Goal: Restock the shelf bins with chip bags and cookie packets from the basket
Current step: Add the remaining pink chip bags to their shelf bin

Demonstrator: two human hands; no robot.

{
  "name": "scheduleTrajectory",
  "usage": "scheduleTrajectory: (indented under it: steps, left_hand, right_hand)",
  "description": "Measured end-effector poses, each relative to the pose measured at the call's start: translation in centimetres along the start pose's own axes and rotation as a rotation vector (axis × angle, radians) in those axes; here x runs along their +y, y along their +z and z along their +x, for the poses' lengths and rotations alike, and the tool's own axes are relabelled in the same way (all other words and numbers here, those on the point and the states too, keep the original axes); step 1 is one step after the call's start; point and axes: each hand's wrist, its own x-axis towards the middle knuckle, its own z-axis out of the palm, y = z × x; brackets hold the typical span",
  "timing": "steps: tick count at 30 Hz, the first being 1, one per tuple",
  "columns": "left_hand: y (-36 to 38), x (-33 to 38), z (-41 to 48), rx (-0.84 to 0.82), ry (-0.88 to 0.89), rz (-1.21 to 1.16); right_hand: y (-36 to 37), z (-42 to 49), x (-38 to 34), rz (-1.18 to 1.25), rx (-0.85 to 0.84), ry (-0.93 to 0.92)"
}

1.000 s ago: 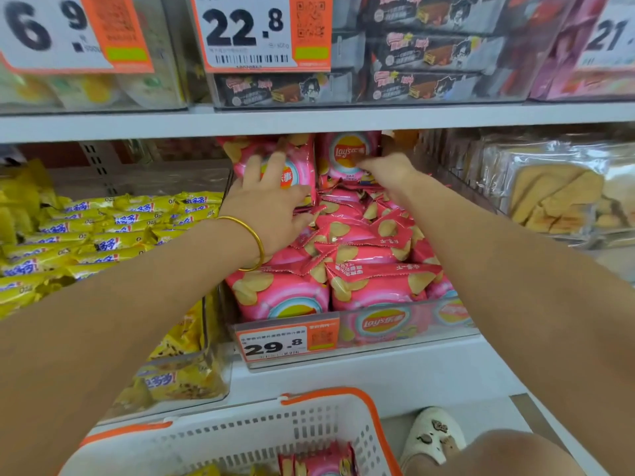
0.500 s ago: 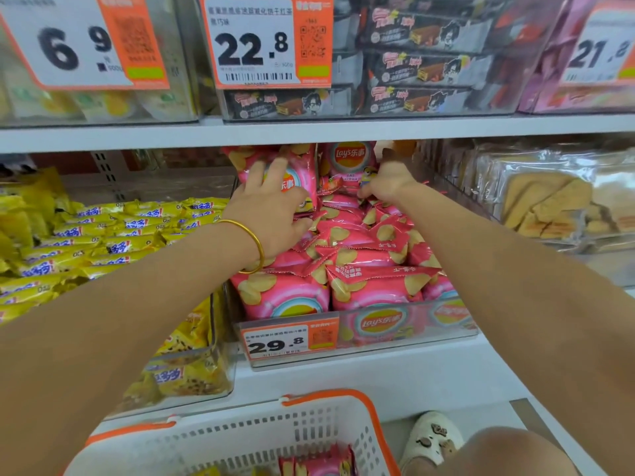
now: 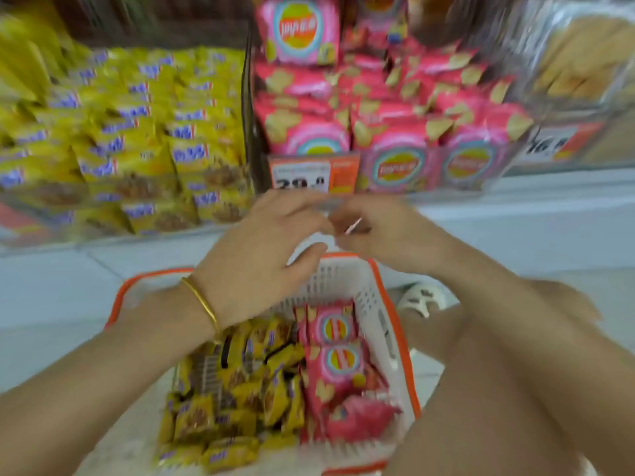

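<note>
The view is motion-blurred. My left hand, with a gold bangle on its wrist, and my right hand hover close together in front of the shelf edge, above the far rim of the white, orange-rimmed basket. Their fingers are loosely curled and I see nothing in either. The basket holds yellow cookie packets on the left and pink chip bags on the right. On the shelf behind, a clear bin of pink chip bags stands next to a bin of yellow packets.
An orange and white price tag hangs on the pink bin's front. A bin of clear-wrapped biscuits stands at the right. My knee and a foot in a white sandal lie right of the basket on the pale floor.
Both hands have pulled back out of the pink chip bin and come down above the basket. The view has tilted down, so the basket's contents now show.
</note>
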Motion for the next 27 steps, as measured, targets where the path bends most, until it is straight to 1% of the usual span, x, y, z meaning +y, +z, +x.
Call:
scheduleTrajectory:
  steps: [2,4,6,8,10,13,15,17,19,21,24,25,27]
  left_hand:
    - [2.8,-0.7,-2.9,-0.155,-0.123,-0.045]
    - [5.1,-1.5,-4.7,-0.269,-0.229,-0.07]
    - [6.7,-2.1,-5.8,-0.328,-0.296,-0.075]
    - [7.8,-2.7,-6.9,-0.376,-0.345,-0.075]
    - [8.8,-3.4,-8.3,-0.403,-0.378,-0.088]
    - [10.0,-4.2,-9.7,-0.457,-0.422,-0.121]
    - [10.5,-4.6,-9.8,-0.493,-0.437,-0.119]
    - [10.9,-4.7,-9.5,-0.498,-0.452,-0.12]
    - [11.4,-4.9,-9.3,-0.524,-0.528,-0.163]
    - [11.6,-4.7,-8.8,-0.551,-0.71,-0.346]
    - [11.0,-3.6,-7.2,-0.493,-0.962,-0.813]
    - [10.5,-3.1,-6.5,-0.451,-1.003,-0.931]
    - [9.3,-2.4,-4.8,-0.372,-0.979,-1.011]
  right_hand:
    - [5.3,1.2,2.3,-0.173,-0.298,0.092]
    - [11.0,2.0,5.4,-0.33,-0.536,0.14]
    - [15.8,1.6,8.5,-0.485,-0.714,0.169]
    - [19.0,0.7,10.9,-0.59,-0.869,0.193]
    - [20.4,0.1,12.5,-0.626,-0.93,0.232]
    - [20.4,-0.2,12.9,-0.654,-0.963,0.237]
    - [20.2,-0.2,12.6,-0.691,-0.929,0.202]
    - [19.6,0.0,12.1,-0.661,-0.913,0.213]
    - [18.4,0.5,11.5,-0.581,-0.868,0.225]
    - [16.4,0.9,10.4,-0.452,-0.744,0.213]
    - [13.4,1.1,7.8,-0.136,-0.586,0.188]
    - [12.4,0.9,6.8,-0.042,-0.538,0.18]
    - [10.1,0.2,5.6,0.055,-0.45,0.174]
